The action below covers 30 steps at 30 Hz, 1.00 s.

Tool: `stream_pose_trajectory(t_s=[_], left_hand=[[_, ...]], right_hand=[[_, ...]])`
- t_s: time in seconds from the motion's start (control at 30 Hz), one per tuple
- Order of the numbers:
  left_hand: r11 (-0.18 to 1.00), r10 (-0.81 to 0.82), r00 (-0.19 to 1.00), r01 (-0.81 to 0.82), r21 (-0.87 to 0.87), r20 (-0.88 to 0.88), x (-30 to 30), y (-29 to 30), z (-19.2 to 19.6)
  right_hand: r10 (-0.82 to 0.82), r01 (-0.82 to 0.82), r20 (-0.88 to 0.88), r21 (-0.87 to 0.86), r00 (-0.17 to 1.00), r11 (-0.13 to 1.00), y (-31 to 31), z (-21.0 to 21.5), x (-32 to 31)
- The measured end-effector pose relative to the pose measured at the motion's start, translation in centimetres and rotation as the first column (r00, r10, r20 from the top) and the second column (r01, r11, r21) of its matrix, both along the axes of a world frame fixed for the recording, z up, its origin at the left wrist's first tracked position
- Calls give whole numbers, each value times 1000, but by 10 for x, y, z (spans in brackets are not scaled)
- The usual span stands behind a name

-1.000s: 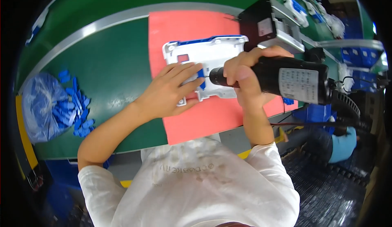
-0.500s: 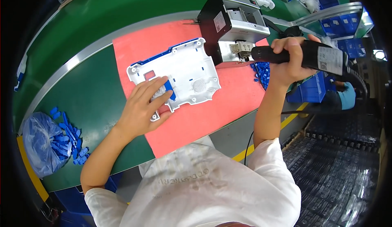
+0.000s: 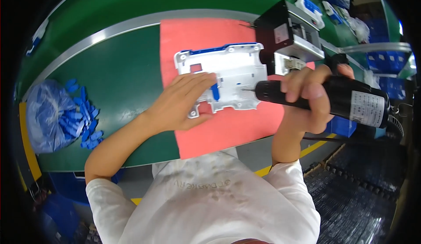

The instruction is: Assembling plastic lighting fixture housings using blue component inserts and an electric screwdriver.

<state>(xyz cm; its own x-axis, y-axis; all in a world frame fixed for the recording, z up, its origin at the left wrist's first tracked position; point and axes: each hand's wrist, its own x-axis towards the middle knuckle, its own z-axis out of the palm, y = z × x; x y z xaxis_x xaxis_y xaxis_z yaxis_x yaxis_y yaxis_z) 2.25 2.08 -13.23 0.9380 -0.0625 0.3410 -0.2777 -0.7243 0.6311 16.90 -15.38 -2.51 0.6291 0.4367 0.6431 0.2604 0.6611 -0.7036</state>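
A white plastic shell (image 3: pixel 237 70) with a blue edge strip lies inner side up on the red mat (image 3: pixel 228 132). My left hand (image 3: pixel 180 99) holds its left part down, fingers stretched across it and thumb near the lower edge. Beside those fingertips, a narrow blue plastic piece (image 3: pixel 215 92) sits in the shell; my fingers cover part of it. My right hand (image 3: pixel 309 92) is closed around a black electric screwdriver (image 3: pixel 272 91). Its thin bit points left above the shell's right half; whether it touches cannot be told.
Behind my right hand stands a black and grey screw feeder (image 3: pixel 289 33). On the green table's left lie a clear plastic bag (image 3: pixel 46 116) and loose blue pieces (image 3: pixel 87 121). Blue bins (image 3: pixel 342 126) stand at the right. White-and-blue housings (image 3: pixel 309 10) lie at the far right.
The screwdriver in my right hand has come away from the feeder, toward me and over the shell. My left hand stays on the shell. The whole view has shifted.
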Motion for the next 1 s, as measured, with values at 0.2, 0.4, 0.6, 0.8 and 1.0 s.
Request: stream_pose_trajectory(t_s=[0.2, 0.4, 0.6, 0.8, 1.0], left_hand=[[1000, -10, 995, 11, -7, 95, 1, 2, -8], [1000, 5, 995, -6, 13, 102, 0, 1, -11], [1000, 13, 995, -15, 21, 103, -2, 2, -13], [1000, 12, 993, -15, 22, 119, 0, 1, -15], [1000, 16, 994, -17, 7, 105, 0, 1, -15]], right_hand=[[18, -13, 42, -118, 999, 993, 43, -30, -12], [62, -62, -1, -68, 998, 996, 51, -37, -15], [38, -37, 3, -94, 999, 995, 55, -40, -20], [-15, 28, 97, -129, 995, 991, 51, -46, -17], [-13, 52, 158, -247, 987, 968, 43, -37, -14]])
